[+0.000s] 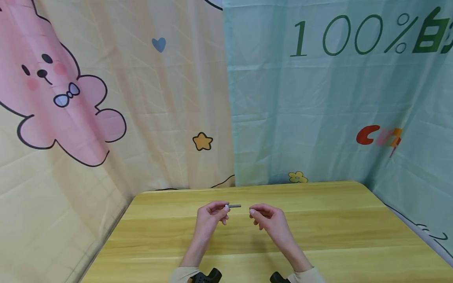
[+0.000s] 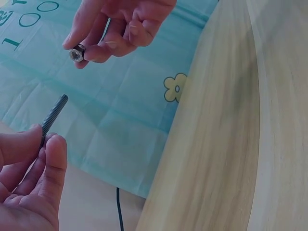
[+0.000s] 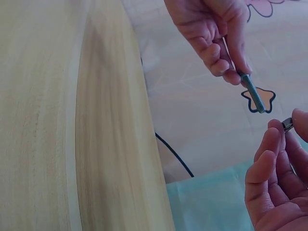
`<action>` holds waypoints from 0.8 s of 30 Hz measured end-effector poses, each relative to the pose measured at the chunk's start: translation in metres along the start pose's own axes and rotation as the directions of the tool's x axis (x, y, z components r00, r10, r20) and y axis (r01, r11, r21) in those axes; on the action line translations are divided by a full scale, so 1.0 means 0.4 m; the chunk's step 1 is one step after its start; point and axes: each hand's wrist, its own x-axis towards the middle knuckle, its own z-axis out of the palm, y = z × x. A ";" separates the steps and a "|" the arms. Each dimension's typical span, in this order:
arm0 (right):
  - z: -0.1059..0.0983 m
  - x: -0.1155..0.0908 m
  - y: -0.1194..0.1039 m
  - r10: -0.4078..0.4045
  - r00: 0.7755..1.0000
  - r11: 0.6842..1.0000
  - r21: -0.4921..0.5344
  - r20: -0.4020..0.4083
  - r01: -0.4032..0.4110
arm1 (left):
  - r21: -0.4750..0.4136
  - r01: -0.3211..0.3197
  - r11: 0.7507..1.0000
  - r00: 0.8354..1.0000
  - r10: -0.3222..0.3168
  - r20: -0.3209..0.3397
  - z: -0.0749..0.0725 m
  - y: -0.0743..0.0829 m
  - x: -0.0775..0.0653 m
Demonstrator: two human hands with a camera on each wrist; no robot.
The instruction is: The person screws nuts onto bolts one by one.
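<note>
Threaded bolt (image 1: 235,206) was located above the wood-grain desk (image 1: 159,236), pinched at one end by the fingers of the left hand (image 1: 209,217); its exposed shank pointed toward the right hand (image 1: 272,219); the fingers of the right hand pinched a small metal hex nut (image 2: 76,53); bolt tip and nut were near each other but apart; both sets of fingers were narrow, each closed on its own piece; behind the desk hung a cream curtain (image 1: 170,102) printed with an orange star (image 1: 203,141), and a teal curtain (image 1: 301,102) bearing green "100%" lettering (image 1: 301,38); a light sleeve (image 1: 184,274) and a black device (image 1: 209,276) were noted at the left wrist.
</note>
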 end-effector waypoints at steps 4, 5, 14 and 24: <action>-0.005 0.000 -0.001 -0.008 1.000 1.000 -0.012 -0.012 0.008 | 0.000 -0.007 1.000 1.000 0.007 0.011 0.013 0.003 -0.003; -0.006 0.000 -0.002 -0.010 1.000 1.000 -0.014 -0.014 0.010 | -0.001 -0.009 1.000 1.000 0.009 0.013 0.015 0.004 -0.004; -0.011 0.001 -0.004 -0.052 0.998 0.999 -0.008 0.021 0.053 | -0.015 -0.038 0.999 0.997 0.039 0.061 0.031 0.000 -0.012; -0.013 0.003 0.003 -0.055 0.998 0.998 -0.016 0.027 0.055 | 0.011 -0.005 1.000 0.993 0.004 0.122 0.032 -0.002 -0.017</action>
